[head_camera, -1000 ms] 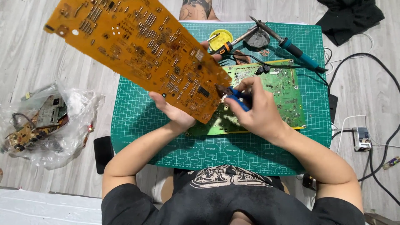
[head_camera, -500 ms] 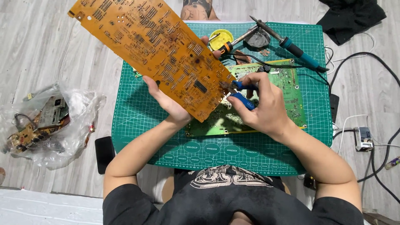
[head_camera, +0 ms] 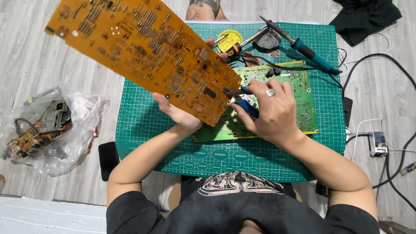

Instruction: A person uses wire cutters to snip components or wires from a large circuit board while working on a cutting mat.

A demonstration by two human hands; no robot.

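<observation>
Landmark: green cutting mat, laid on the wood floor.

Off the mat's left edge: clear plastic bag holding small circuit boards.

Above the mat's left half: large orange circuit board, tilted, solder side toward the camera. Left hand is under its lower edge, fingers closed on the board from behind; one fingertip shows past its upper right edge.

Mat centre: green circuit board, flat, partly hidden by both hands.

Right hand, ring on one finger, is clamped on blue-handled pliers. The plier tips meet the orange board's lower right edge.

Mat's far right corner: teal-handled soldering iron; yellow round tin just left of it.
</observation>
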